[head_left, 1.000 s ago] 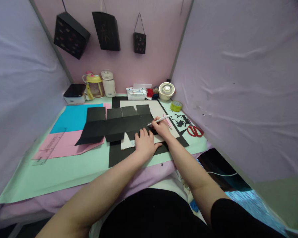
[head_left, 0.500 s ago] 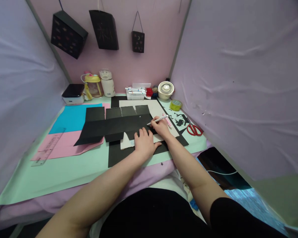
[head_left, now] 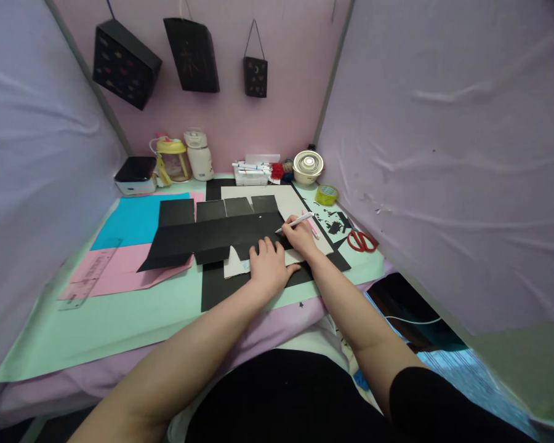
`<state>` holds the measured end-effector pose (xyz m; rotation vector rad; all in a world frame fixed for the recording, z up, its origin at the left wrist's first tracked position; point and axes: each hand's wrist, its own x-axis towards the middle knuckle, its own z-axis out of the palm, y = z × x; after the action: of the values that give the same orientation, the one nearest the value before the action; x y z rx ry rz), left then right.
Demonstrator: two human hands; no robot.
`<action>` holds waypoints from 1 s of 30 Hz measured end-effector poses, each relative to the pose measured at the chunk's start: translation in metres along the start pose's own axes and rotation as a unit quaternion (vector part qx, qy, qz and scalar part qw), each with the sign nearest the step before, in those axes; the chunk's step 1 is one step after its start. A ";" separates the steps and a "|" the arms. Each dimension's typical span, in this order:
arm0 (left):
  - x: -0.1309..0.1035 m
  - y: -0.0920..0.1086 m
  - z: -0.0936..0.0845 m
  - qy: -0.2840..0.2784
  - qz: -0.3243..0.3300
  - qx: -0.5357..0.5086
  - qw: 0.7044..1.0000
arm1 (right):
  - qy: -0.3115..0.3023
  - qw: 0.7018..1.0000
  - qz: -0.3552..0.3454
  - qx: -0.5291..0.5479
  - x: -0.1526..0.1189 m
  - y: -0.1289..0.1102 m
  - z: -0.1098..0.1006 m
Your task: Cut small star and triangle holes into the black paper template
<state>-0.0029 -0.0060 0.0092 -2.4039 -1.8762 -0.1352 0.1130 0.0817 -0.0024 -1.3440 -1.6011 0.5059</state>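
Note:
A slim white craft knife or pen [head_left: 300, 221] is pinched in my right hand [head_left: 299, 237], its tip at the right part of a black paper sheet [head_left: 216, 234]. Slits divide the sheet's far edge into flaps, and its left end is raised a little. My left hand [head_left: 268, 264] lies flat with spread fingers on the sheet's near edge. Beneath are a white board [head_left: 234, 266] and a larger black sheet [head_left: 215, 295]. Close to my right hand lies a pink pen [head_left: 313, 229].
Red-handled scissors [head_left: 362, 241], black paper scraps [head_left: 336, 225] and yellow-green tape [head_left: 325, 195] lie to the right. A clear ruler [head_left: 90, 277] rests on pink paper [head_left: 138, 264] at left. Along the back stand a marker box [head_left: 252, 175], a white bottle [head_left: 199, 160] and a lidded bowl [head_left: 308, 166].
The tip of the white tool in my right hand has shifted very slightly to the right. My left hand and the black sheet stay in place.

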 end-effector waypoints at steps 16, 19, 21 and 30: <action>0.000 -0.001 0.000 -0.001 -0.001 0.001 1.000 | -0.066 0.997 -0.005 0.034 -0.001 0.002 0.001; 0.000 -0.001 0.000 0.001 -0.001 0.001 1.000 | -0.071 0.997 -0.003 0.032 -0.001 0.002 0.001; -0.001 -0.001 0.000 0.001 0.000 0.001 1.000 | -0.072 0.997 -0.002 0.028 -0.001 0.001 0.001; -0.001 -0.001 0.000 -0.004 -0.005 0.003 1.000 | -0.077 0.997 -0.003 0.025 -0.002 -0.002 -0.001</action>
<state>-0.0036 -0.0064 0.0090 -2.3951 -1.8893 -0.1192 0.1132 0.0793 -0.0013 -1.2879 -1.7062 0.6553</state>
